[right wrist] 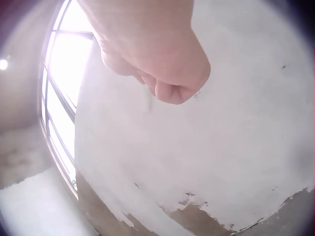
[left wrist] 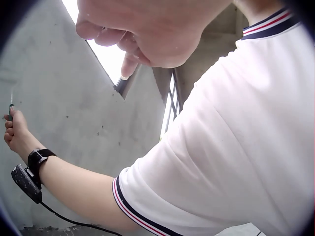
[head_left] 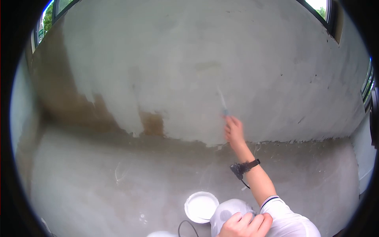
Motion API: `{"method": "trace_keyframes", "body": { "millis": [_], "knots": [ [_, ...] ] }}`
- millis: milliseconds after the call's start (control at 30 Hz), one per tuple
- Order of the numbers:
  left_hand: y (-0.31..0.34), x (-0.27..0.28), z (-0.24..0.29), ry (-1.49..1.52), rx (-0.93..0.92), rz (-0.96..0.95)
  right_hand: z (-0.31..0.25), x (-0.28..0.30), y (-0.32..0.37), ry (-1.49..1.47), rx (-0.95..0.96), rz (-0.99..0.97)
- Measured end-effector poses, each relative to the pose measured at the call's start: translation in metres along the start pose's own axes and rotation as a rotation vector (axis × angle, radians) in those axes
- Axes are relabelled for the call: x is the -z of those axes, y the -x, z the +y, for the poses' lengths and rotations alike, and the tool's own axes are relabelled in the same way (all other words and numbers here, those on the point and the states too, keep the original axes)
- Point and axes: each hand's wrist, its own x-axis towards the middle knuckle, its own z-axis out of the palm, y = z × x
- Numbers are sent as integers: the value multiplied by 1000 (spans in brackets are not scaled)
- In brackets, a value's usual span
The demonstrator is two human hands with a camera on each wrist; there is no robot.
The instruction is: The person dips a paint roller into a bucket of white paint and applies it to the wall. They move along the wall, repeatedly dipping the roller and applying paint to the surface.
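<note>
In the head view my right hand reaches forward to the grey wall, gripping the handle of a putty knife. Its thin blade points up along the wall and looks blurred. The left wrist view shows the same putty knife edge-on, rising from the right hand. From the right wrist, the curled hand hides the tool. My left hand is held near the body with loosely curled fingers and nothing visible in them; it also fills the top of the left wrist view.
A round white bucket with white contents stands on the floor, beside a rounded white form. Brown uncoated patches show low on the wall's left part. Windows border the wall above. A cable hangs from the right wrist.
</note>
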Motion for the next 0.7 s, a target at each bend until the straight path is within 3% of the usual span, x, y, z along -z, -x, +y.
{"method": "trace_keyframes", "body": {
  "millis": [133,200,300,433,500,567,700],
  "knots": [
    [2,3,0,49,-16,14,79,92,5,172,-38,107],
    [2,3,0,54,-15,23,115,131,14,408,1,190],
    [4,0,2,56,-34,51,119,131,39,594,-119,271],
    [10,7,6,60,-29,22,126,119,42,687,-76,282],
    [9,14,6,53,-35,28,133,111,40,788,176,280],
    [6,21,5,38,-19,64,123,87,29,898,306,233],
    [2,14,6,29,2,47,74,24,9,878,363,105]
  ]
}}
